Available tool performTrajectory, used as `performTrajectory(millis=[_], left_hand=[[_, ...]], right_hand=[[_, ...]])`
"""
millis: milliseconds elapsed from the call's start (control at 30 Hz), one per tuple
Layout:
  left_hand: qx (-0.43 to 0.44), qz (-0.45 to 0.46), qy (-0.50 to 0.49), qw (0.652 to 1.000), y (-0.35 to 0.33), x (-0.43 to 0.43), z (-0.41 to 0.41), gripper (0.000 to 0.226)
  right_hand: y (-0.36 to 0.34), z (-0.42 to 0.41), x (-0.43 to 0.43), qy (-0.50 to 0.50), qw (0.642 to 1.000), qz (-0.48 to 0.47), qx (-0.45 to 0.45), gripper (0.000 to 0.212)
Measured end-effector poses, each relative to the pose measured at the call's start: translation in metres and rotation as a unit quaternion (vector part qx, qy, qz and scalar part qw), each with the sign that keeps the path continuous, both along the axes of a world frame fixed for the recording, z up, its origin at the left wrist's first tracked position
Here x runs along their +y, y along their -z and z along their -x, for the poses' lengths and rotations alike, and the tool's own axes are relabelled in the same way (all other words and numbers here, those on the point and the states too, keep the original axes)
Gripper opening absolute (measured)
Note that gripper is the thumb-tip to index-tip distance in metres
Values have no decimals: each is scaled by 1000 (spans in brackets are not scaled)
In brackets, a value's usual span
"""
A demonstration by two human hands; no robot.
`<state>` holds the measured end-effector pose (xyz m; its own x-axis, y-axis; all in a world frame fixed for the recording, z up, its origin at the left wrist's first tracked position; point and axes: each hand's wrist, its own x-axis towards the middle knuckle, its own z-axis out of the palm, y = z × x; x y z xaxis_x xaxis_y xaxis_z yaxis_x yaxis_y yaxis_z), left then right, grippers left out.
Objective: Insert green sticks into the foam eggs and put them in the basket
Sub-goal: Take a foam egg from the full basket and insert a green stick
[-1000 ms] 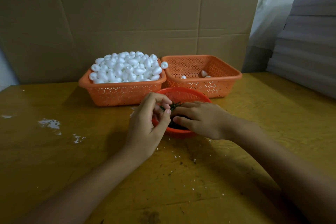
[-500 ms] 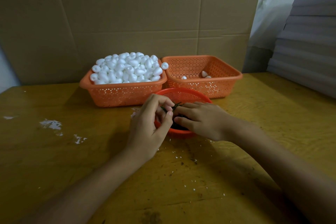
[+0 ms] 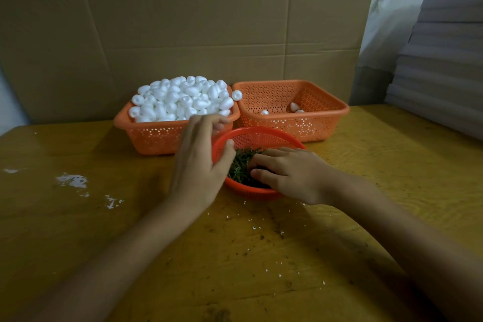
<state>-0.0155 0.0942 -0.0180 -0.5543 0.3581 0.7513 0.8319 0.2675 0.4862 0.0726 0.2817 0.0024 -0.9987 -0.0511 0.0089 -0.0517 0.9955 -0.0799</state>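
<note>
Showing thin tangled green sticks [image 3: 239,167] inside round red basket [image 3: 261,136] | heaping white foam eggs [image 3: 183,99] behind it | digging right hand [image 3: 290,175] into it, grip hidden | holding left hand [image 3: 198,162] over its left rim, fingers [image 3: 206,123] blurring, grip unclear

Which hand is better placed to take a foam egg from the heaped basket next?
Left, probably. The left hand is at the near rim of the heaped basket, beside the foam eggs; the right hand lies low among the green sticks.
</note>
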Motion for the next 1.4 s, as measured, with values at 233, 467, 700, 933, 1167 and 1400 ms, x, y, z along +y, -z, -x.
performTrajectory(millis=[233,467,700,933,1167,1400], left_hand=[[31,185,-203,961,-38,-20,64,37],[-151,370,-162,902,-66,-22,109,47],[-160,464,-182,852,-80,-15,128,62],[-212,357,-147,898,-71,-15,138,32],[-250,199,-137,938,-67,-21,149,14],[-261,-53,-83,960,-69,-25,127,36]], right_hand=[[-2,0,1,-8,1000,-3,-20,49],[-3,0,0,-10,999,-12,-40,48],[-4,-1,0,-9,999,-16,-42,48],[-3,1,1,-8,999,-18,-36,46],[-2,1,1,-8,999,-17,-33,45],[-2,0,1,-4,999,-9,-36,44]])
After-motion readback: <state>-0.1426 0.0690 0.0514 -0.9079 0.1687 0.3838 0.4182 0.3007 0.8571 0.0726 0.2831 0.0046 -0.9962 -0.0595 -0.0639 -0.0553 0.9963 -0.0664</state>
